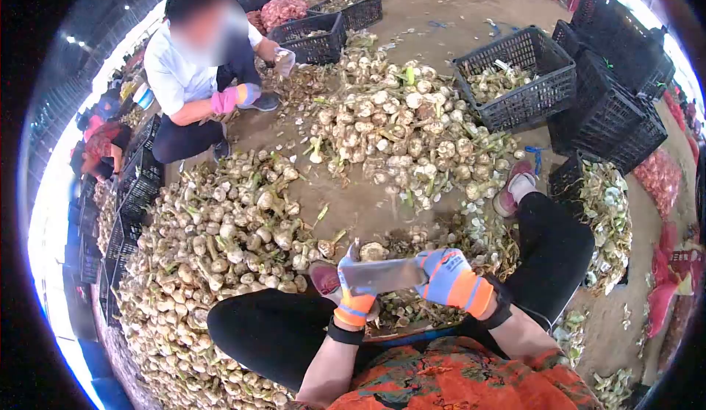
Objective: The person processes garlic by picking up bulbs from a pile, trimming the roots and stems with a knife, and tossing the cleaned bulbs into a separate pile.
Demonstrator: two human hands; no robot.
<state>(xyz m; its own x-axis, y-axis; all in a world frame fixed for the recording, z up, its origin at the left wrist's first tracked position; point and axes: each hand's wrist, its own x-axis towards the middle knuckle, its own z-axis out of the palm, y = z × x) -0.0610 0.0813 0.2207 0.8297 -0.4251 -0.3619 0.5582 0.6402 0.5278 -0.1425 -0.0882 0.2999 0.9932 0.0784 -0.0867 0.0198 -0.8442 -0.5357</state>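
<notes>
A broad metal knife [386, 275] lies level in front of me, its handle inside the closed fingers of my right hand [452, 276]. Behind the blade's left end, my left hand [354, 296] is curled closed. The blade covers part of its fingers, so what they hold cannot be made out. Both hands wear blue and orange gloves. Just beyond the blade, a garlic bulb [373, 252] rests on the ground. A large heap of garlic bulbs [220, 241] with stalks spreads to my left, and another garlic heap [412, 123] stands ahead.
A co-worker [195, 72] in gloves squats at the far left heap. Black crates [515, 79] stand ahead right, with stacked crates [607, 108] beyond. A crate of trimmings [604, 219] is by my right knee. Pink net bags [657, 178] line the right side.
</notes>
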